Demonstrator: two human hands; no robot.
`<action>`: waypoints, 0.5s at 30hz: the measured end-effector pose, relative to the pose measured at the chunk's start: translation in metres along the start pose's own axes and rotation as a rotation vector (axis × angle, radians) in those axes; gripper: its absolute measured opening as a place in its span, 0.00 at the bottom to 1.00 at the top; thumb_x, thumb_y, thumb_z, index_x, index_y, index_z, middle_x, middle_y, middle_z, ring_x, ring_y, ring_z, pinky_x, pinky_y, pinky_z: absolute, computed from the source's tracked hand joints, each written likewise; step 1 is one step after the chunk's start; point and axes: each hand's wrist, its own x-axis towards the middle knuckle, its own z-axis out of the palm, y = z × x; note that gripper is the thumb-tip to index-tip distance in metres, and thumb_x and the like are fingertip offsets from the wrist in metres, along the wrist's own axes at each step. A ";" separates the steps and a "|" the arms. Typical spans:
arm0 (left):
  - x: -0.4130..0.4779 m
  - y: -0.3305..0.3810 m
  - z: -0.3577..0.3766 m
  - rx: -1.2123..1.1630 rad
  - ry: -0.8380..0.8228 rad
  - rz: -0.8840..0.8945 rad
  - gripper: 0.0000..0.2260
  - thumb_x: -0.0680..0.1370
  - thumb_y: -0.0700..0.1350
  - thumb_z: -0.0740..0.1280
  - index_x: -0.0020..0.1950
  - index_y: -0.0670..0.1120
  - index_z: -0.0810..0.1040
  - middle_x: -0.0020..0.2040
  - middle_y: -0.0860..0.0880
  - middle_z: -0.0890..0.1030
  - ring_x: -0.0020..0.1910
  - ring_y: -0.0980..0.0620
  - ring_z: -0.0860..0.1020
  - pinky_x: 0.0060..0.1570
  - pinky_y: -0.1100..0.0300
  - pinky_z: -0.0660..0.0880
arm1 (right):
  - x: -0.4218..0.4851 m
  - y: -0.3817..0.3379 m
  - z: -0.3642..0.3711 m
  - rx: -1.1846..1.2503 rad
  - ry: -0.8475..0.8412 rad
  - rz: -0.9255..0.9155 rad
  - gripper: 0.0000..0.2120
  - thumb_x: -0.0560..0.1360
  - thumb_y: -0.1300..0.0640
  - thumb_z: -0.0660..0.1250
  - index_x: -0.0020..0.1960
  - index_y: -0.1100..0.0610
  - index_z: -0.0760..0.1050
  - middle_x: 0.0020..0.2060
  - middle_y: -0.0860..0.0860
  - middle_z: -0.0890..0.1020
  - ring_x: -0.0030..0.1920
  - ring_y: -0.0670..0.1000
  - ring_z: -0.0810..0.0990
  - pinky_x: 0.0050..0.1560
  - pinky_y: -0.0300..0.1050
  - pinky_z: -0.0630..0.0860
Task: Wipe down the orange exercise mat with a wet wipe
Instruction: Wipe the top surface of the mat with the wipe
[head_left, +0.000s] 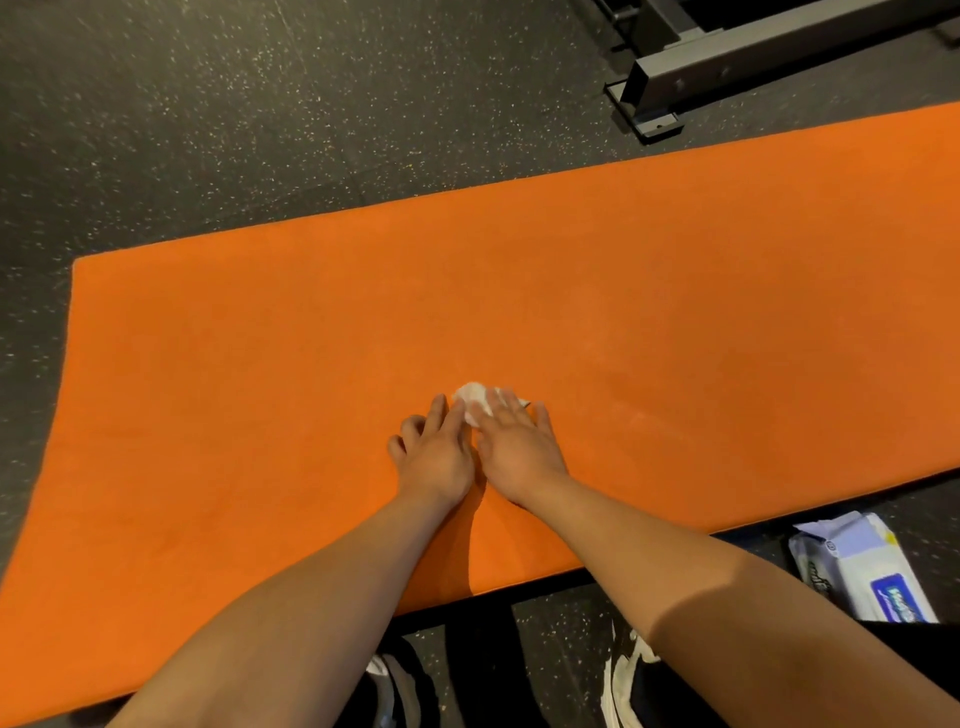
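Observation:
The orange exercise mat (260, 364) lies flat on the dark speckled floor and fills most of the view. A crumpled white wet wipe (475, 399) rests on the mat near its middle. My right hand (517, 447) lies flat over the wipe, its fingers pressing it onto the mat. My left hand (434, 452) sits right beside it, its fingertips touching the wipe's left edge. Part of the wipe is hidden under the fingers.
A pack of wet wipes (862, 566) lies on the floor off the mat's near edge at the right. A grey metal equipment frame (675, 78) stands on the floor beyond the mat's far edge. My shoes (623, 675) are below the mat's near edge.

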 end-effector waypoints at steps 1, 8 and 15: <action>0.004 0.000 -0.001 0.012 -0.012 0.003 0.22 0.85 0.53 0.49 0.80 0.59 0.56 0.83 0.54 0.50 0.72 0.44 0.58 0.68 0.44 0.55 | 0.007 0.005 -0.004 0.011 0.019 0.079 0.26 0.86 0.48 0.48 0.83 0.48 0.47 0.82 0.50 0.44 0.81 0.51 0.38 0.79 0.62 0.40; 0.008 -0.009 0.004 -0.030 -0.028 0.022 0.22 0.84 0.58 0.50 0.79 0.61 0.56 0.82 0.57 0.48 0.74 0.46 0.55 0.68 0.43 0.53 | 0.033 -0.025 -0.003 0.061 -0.011 -0.031 0.27 0.85 0.51 0.52 0.82 0.48 0.50 0.83 0.50 0.46 0.82 0.51 0.40 0.79 0.60 0.41; 0.010 -0.008 0.002 -0.009 -0.060 0.001 0.24 0.85 0.54 0.51 0.81 0.61 0.53 0.82 0.58 0.45 0.76 0.46 0.53 0.71 0.42 0.51 | 0.026 -0.008 -0.001 0.104 0.088 0.200 0.28 0.86 0.49 0.50 0.83 0.49 0.47 0.82 0.49 0.41 0.81 0.51 0.37 0.79 0.59 0.39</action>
